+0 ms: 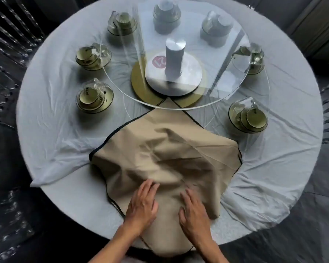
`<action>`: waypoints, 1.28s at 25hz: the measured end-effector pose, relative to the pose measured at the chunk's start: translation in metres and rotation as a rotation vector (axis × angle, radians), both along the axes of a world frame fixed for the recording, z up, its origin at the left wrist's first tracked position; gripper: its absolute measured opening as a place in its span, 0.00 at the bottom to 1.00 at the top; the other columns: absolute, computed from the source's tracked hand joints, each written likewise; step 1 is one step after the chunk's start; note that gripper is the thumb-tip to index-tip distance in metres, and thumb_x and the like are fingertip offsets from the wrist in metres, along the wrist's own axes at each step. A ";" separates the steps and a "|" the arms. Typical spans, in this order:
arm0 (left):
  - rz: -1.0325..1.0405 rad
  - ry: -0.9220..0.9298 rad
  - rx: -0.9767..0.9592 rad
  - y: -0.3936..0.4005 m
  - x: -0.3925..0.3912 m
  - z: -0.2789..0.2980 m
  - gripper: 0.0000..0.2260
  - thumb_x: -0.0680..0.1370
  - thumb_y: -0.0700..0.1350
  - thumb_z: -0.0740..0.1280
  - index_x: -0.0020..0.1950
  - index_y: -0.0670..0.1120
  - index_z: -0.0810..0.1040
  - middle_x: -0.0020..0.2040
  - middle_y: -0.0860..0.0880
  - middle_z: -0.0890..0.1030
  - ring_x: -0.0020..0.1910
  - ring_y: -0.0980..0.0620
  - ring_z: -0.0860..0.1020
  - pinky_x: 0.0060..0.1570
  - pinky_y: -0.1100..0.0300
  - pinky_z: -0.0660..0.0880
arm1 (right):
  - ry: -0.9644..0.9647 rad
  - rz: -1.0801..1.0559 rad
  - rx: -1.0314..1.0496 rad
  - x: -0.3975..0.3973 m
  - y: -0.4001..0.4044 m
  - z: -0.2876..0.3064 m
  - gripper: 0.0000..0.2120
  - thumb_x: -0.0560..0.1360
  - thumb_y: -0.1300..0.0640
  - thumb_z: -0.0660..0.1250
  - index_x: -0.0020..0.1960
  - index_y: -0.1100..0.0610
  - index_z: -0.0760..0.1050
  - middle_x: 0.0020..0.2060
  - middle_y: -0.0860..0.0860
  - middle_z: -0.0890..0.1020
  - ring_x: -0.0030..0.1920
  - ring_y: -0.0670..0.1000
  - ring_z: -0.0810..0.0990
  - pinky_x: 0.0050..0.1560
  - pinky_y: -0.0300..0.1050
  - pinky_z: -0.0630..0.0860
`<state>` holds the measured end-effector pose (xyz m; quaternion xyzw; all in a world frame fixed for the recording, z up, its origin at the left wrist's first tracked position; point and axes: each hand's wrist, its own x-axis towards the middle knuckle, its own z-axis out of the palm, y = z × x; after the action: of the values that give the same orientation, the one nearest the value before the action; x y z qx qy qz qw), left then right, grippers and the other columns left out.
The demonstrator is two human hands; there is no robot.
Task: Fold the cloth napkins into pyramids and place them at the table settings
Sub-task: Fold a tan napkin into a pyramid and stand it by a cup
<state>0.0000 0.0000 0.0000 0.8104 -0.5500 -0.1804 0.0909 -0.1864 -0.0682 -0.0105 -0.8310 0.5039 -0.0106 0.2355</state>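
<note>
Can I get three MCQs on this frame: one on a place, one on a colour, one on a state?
1. Where does the napkin's far corner lie?
A. under the glass turntable's near edge
B. on a cup stack
C. hanging off the table's left side

2. What colour is the napkin's trim?
A. red
B. dark
C. white

3. What are the hands doing?
A. both lie flat on the napkin
B. both lift a cup
C. one pinches a corner in the air

Answers:
1. A: the corner tip shows through the clear turntable rim, near the gold disc.
2. B: a dark scalloped edge runs round the beige cloth.
3. A: the left hand and right hand rest on the cloth with straight fingers, side by side at its near end.
</note>
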 end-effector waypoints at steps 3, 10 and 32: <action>-0.189 -0.169 0.021 -0.020 0.005 -0.028 0.31 0.75 0.51 0.58 0.77 0.40 0.64 0.78 0.41 0.63 0.77 0.42 0.61 0.72 0.45 0.58 | 0.051 0.152 -0.050 0.018 -0.015 -0.023 0.31 0.73 0.50 0.63 0.75 0.56 0.66 0.75 0.56 0.66 0.74 0.57 0.64 0.71 0.50 0.61; -0.237 -0.349 -0.237 -0.019 0.020 -0.099 0.32 0.77 0.54 0.61 0.77 0.40 0.61 0.78 0.40 0.62 0.77 0.42 0.59 0.76 0.45 0.52 | 0.028 0.230 -0.286 0.003 -0.012 -0.086 0.34 0.77 0.42 0.61 0.78 0.53 0.58 0.79 0.54 0.57 0.78 0.57 0.56 0.76 0.54 0.54; -0.213 -0.276 -0.433 0.001 0.017 -0.108 0.33 0.75 0.58 0.50 0.77 0.44 0.65 0.78 0.43 0.63 0.77 0.46 0.60 0.75 0.55 0.51 | -0.081 0.264 -0.411 -0.003 -0.004 -0.097 0.38 0.73 0.32 0.41 0.78 0.48 0.58 0.80 0.47 0.50 0.79 0.49 0.46 0.76 0.43 0.42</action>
<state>0.0168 0.0010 -0.1080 0.7266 -0.6651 0.0448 0.1665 -0.1899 -0.0719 -0.1076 -0.9189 0.3684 -0.1157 0.0807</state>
